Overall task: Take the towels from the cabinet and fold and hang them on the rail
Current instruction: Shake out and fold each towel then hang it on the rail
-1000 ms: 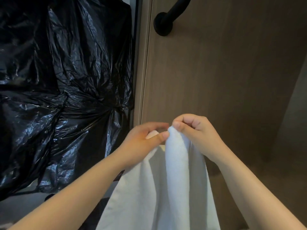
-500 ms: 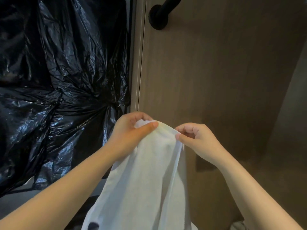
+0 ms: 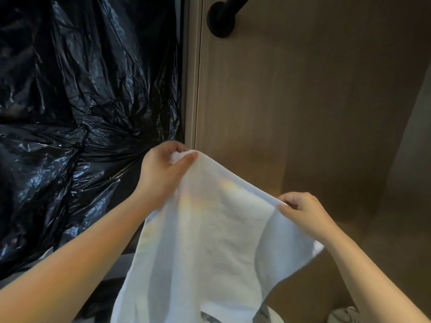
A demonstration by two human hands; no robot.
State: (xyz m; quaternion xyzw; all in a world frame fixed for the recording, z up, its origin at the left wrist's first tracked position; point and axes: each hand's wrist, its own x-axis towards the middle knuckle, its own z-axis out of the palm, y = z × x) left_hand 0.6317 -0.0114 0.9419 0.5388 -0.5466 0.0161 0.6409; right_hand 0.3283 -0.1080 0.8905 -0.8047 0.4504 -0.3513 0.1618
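Both hands have drawn apart: a second ago they were bunched together at the top of the towel, and now its upper edge is stretched out in a slanting line between them. The left hand is the higher and farther one, its grip a pinch of thumb against curled fingers on one corner, close to the black plastic sheeting on the left. The right hand sits lower, nearer and well out to the right, its grip closed on the other end of that edge with thumb and fingertips.

The towel hangs in the air from the two pinches, in front of the wooden panel, its lower part falling out of view at the bottom. The rail is fixed high up on that panel, well apart from the cloth.

From where I stand this looks like the folding step, with the towel opened flat first. Next, I would guess, the two corners need bringing level and together so the cloth halves neatly before it is lifted up to the rail.
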